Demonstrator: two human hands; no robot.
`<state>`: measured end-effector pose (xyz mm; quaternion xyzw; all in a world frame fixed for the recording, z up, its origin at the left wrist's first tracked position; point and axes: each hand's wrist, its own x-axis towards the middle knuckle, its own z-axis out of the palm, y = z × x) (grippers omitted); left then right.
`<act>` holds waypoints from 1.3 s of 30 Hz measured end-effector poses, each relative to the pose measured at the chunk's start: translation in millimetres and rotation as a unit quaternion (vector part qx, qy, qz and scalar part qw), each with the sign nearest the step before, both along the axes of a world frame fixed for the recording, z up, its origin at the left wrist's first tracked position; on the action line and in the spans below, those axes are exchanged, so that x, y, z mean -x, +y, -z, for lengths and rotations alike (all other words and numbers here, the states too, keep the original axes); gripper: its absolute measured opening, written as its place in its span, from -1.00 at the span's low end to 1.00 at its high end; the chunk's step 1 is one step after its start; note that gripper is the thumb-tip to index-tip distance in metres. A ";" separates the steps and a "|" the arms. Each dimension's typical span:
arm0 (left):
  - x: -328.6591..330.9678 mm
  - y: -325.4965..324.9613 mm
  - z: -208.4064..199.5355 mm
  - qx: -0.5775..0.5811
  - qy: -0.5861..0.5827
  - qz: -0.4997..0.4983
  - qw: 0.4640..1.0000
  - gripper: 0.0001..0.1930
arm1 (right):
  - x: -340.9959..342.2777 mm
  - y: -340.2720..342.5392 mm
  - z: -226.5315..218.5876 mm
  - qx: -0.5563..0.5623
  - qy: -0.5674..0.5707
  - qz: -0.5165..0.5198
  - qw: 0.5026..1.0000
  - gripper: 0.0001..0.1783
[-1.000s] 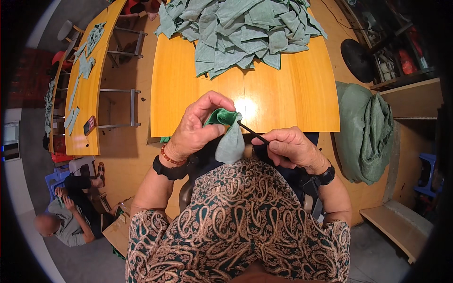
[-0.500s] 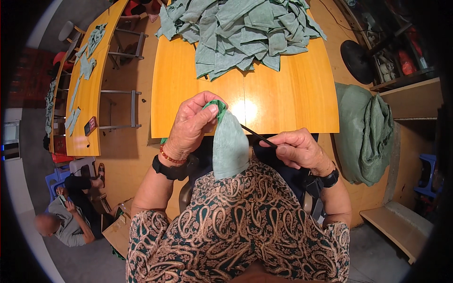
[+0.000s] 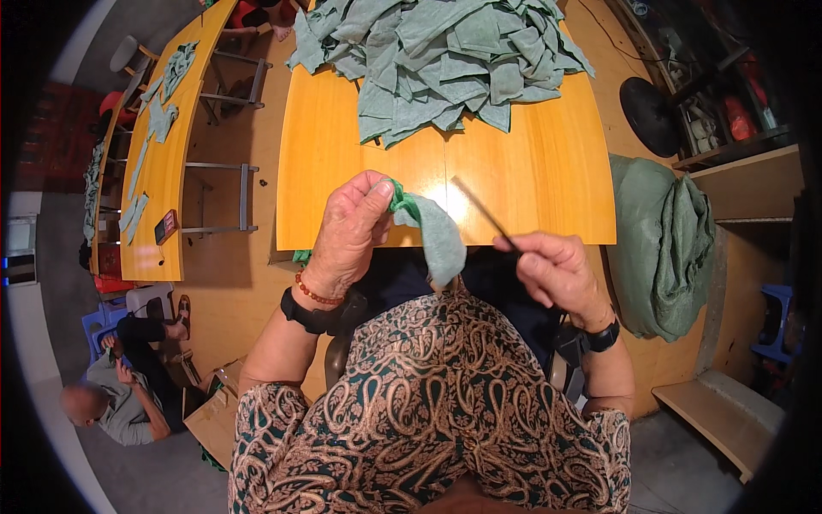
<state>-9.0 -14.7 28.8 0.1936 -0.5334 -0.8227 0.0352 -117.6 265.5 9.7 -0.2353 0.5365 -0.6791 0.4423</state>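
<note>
My left hand (image 3: 353,230) pinches the bright green edge of a small pale green cloth piece (image 3: 443,242) between thumb and fingers. The cloth hangs down to the right, curled, above my lap at the table's near edge. In my right hand (image 3: 558,272) is a thin black stick (image 3: 485,211), gripped near its lower end. It slants up and left over the table, apart from the cloth, and its far end is blurred. A large heap of similar pale green cloth pieces (image 3: 454,68) covers the far part of the yellow wooden table (image 3: 330,163).
A big green sack (image 3: 655,248) stands right of the table, below a round black base (image 3: 646,106). To the left, another yellow table (image 3: 163,206) bears cloth strips. A seated person (image 3: 128,398) is at lower left by a cardboard box (image 3: 214,415).
The black stick has come away from the cloth and swung upward as my right hand moved slightly right. The cloth, which hung as a wide flap, is now narrower and curled.
</note>
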 end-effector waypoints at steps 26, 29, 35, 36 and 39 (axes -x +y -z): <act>-3.2 4.7 -4.5 -0.051 0.021 0.075 0.996 -0.71 | -10.3 -15.5 10.8 -0.049 -0.012 -0.109 0.993 -0.69; -2.6 4.8 -7.8 -0.058 0.022 0.065 0.996 -0.74 | -11.3 -15.8 11.6 -0.040 -0.030 -0.101 0.994 -0.70; 0.5 4.8 -10.7 -0.061 0.037 0.029 0.997 -0.82 | -17.5 -17.1 13.0 -0.017 -0.048 -0.042 0.998 -0.69; 0.3 3.2 -7.2 -0.060 0.034 0.004 0.998 -0.82 | -15.5 -15.5 10.9 -0.022 -0.054 -0.045 0.997 -0.68; -0.1 -0.5 4.3 -0.013 0.055 -0.035 0.998 -0.85 | -11.4 -11.3 4.7 -0.028 -0.060 -0.048 0.997 -0.67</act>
